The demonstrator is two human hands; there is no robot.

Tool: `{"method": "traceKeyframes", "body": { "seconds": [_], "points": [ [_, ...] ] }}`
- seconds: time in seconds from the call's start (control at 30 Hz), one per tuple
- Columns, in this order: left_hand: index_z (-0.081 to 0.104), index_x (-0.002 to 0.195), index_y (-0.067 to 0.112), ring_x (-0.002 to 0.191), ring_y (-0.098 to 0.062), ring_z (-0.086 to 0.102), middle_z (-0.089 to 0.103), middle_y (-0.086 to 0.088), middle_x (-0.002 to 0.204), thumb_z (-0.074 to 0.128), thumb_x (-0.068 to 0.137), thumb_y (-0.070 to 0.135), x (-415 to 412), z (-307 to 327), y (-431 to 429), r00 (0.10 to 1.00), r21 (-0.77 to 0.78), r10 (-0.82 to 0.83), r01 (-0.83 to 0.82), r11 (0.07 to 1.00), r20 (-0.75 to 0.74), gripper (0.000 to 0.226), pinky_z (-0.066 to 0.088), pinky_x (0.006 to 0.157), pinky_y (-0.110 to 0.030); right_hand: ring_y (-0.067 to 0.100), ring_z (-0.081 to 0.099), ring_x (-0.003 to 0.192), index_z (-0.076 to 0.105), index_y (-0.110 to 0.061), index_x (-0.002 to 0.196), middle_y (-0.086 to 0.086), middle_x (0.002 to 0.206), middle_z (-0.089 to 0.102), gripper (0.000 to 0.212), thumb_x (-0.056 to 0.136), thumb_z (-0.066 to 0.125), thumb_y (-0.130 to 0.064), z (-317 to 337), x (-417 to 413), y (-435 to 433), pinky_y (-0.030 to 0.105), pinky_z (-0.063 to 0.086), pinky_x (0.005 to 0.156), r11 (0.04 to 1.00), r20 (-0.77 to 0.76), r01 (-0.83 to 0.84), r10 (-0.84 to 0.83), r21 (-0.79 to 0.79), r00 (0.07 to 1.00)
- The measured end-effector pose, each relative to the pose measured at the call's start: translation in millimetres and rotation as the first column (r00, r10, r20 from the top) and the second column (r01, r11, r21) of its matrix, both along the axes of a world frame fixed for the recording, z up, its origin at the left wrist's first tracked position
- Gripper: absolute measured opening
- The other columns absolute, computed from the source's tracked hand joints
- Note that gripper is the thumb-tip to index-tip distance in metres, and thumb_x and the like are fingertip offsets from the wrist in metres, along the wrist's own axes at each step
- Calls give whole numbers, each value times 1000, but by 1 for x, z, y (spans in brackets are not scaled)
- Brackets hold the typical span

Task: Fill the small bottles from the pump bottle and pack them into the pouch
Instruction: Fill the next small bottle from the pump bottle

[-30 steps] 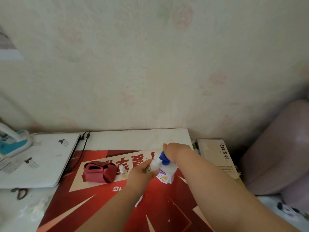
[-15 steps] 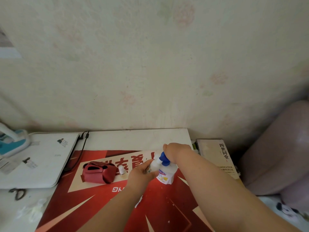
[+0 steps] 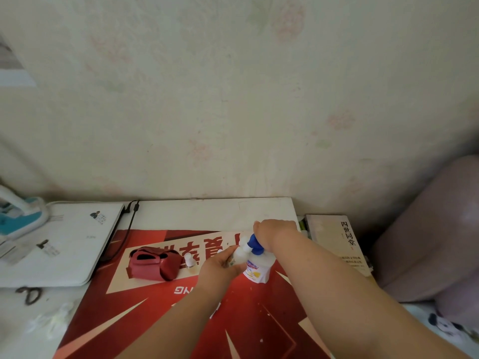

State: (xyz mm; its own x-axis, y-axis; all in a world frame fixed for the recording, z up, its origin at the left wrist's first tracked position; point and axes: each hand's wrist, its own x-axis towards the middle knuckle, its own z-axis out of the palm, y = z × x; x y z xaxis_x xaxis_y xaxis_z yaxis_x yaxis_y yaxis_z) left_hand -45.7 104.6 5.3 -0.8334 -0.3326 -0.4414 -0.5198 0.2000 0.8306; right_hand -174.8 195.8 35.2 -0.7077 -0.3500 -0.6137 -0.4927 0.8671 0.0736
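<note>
- right hand (image 3: pixel 274 233) curled over pump bottle (image 3: pixel 256 270) head
- left hand (image 3: pixel 220 268) grips small bottle (image 3: pixel 239 255) at spout
- pouch (image 3: pixel 153 264), second small bottle (image 3: pixel 190 263) left of that grip

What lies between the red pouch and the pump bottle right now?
In the head view, a standing small bottle is beside the pouch; then the left hand holds a second small bottle at the pump bottle spout.
</note>
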Motion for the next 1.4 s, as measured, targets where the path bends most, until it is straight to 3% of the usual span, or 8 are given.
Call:
{"method": "traceKeyframes", "body": {
  "seconds": [0.17,0.33,0.47,0.8,0.97,1.13,1.4],
  "points": [
    [51,131,25,88,-5,53,55,12,96,65,85,14,2,-2,-1,1000,-26,-31,31,999,1,50,36,62,-6,25,51,99,40,-14,127,6,106,52,42,88,53,-23,-2,1,3,36,38,85,999,-26,-34,34,-2,999],
    [51,130,27,78,0,52,55,14,93,66,84,14,-1,-2,-1,1000,-19,-7,8,1000,17,50,36,58,-8,24,48,91,40,-16,128,4,99,49,44,87,54,-23,-5,-1,1,37,37,83,1000,-19,-28,28,12,999],
    [52,129,28,76,2,52,54,17,89,66,84,14,-2,-3,0,1000,-23,-7,8,1000,16,50,35,58,-8,25,52,102,39,-16,129,6,113,53,44,88,53,-23,-2,0,3,36,36,84,999,-15,-33,33,0,999],
    [50,132,25,87,-7,53,53,12,97,65,84,14,-1,0,2,1000,-36,-4,4,999,20,51,39,77,-21,24,48,93,42,-16,125,6,113,54,42,87,55,-28,1,2,2,36,36,82,999,-13,-30,30,-14,999],
    [51,131,26,83,-5,54,55,14,94,66,84,15,0,0,0,1000,-22,0,1,1000,21,51,40,63,-12,24,49,93,42,-15,124,6,105,51,43,87,56,-28,4,5,3,35,37,82,999,-6,-18,18,-42,1000],
    [52,130,24,90,-9,54,56,10,99,66,84,15,-1,1,0,1000,-58,-23,24,998,21,50,41,79,-21,25,51,93,40,-14,128,8,111,54,45,87,56,-27,5,9,4,35,39,81,998,-49,-42,39,-54,998],
    [50,132,25,91,-9,54,55,9,102,67,84,16,-3,5,0,999,-82,-32,35,996,38,52,39,73,-17,29,53,111,24,-15,145,11,125,52,61,92,52,-26,12,9,10,37,42,90,982,-155,-181,170,-54,973]
  ]
}}
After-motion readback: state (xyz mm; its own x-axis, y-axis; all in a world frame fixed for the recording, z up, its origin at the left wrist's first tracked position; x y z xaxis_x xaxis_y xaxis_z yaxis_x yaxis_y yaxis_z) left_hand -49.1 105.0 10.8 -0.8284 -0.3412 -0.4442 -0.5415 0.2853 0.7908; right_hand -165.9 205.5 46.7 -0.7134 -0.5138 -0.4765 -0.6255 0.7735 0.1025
